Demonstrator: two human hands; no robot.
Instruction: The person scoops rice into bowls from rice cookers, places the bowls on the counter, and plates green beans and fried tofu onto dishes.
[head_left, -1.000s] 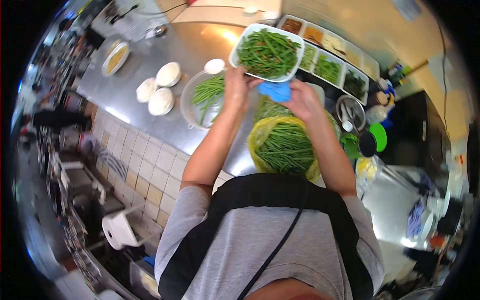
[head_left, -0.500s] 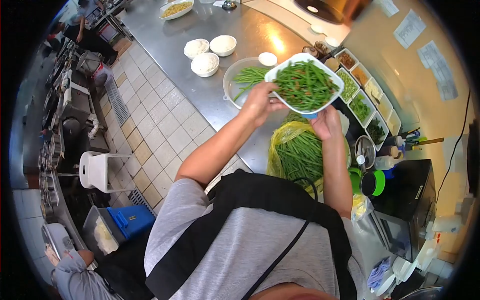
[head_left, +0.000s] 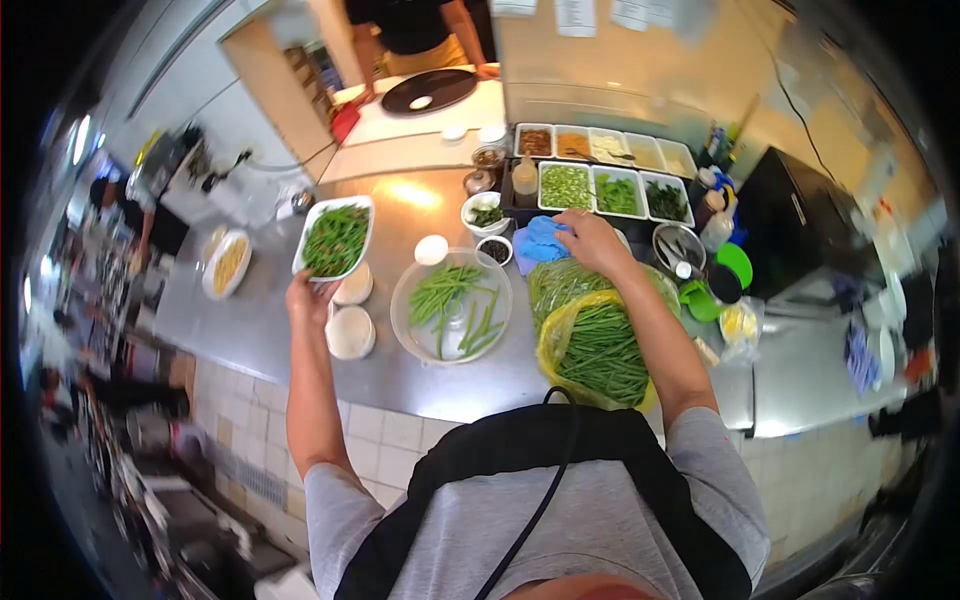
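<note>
My left hand (head_left: 312,298) grips the near edge of a white dish (head_left: 369,232) full of cooked green beans (head_left: 335,240), held over the left part of the counter beside the rice bowls (head_left: 350,333). At the back of the counter, my right hand (head_left: 597,243) has its fingers on a crumpled blue cloth (head_left: 543,240). Below my right forearm, a yellow plastic bag (head_left: 548,345) holds raw long beans (head_left: 605,352). Between my hands stands a clear round basin (head_left: 398,318) with cut beans (head_left: 445,292) in it.
White trays of chopped ingredients (head_left: 615,192) line the back wall. Small bowls (head_left: 494,250) stand near the cloth. An oval dish of food (head_left: 228,265) is at the far left. A dark microwave (head_left: 810,220) stands right. Another person (head_left: 415,25) is behind the pass with a round tray (head_left: 430,92).
My view has turned right. Both hands held the bean dish before; now my left hand alone has carried it left, and my right hand has moved away to the blue cloth by the bag.
</note>
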